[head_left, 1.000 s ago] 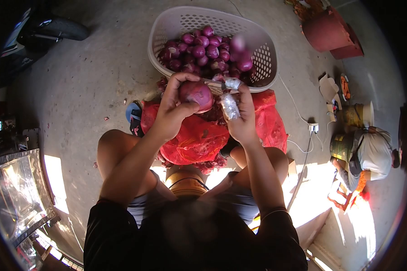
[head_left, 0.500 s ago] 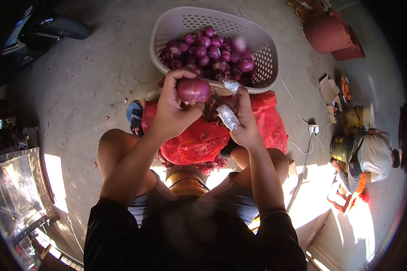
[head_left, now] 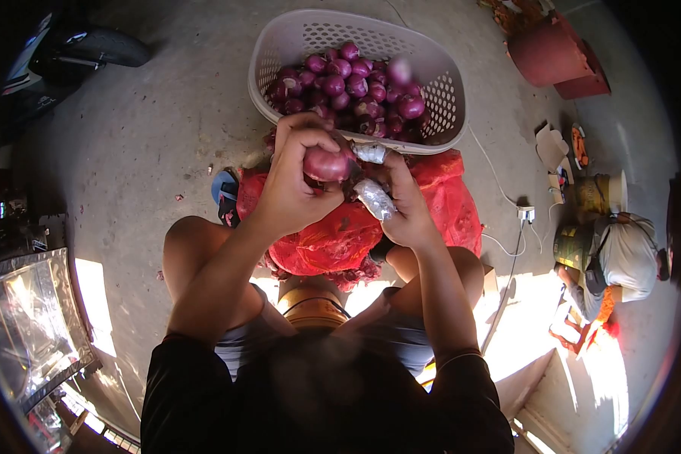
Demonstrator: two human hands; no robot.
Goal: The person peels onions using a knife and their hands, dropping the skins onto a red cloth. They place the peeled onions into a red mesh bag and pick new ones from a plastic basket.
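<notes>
My left hand is wrapped around a large red onion, its fingers over the top and its thumb below. At the onion's right side is my right hand, thumb and forefinger tips covered in silver wrapping. Those two wrapped tips straddle the onion's end, one above and one below; the spot where they meet it is dark and partly hidden. Just beyond both hands stands a grey perforated plastic basket holding many red onions. Beneath my hands lies a red mesh sack.
Loose onion skins lie by the sack. A white cable with a power socket runs along the floor at right. Another person bends over at far right, near buckets. A motorbike wheel is at upper left.
My right hand has moved left, bringing its wrapped fingertips up to the onion. My left fingers have closed further over the onion, which has turned in the grip.
</notes>
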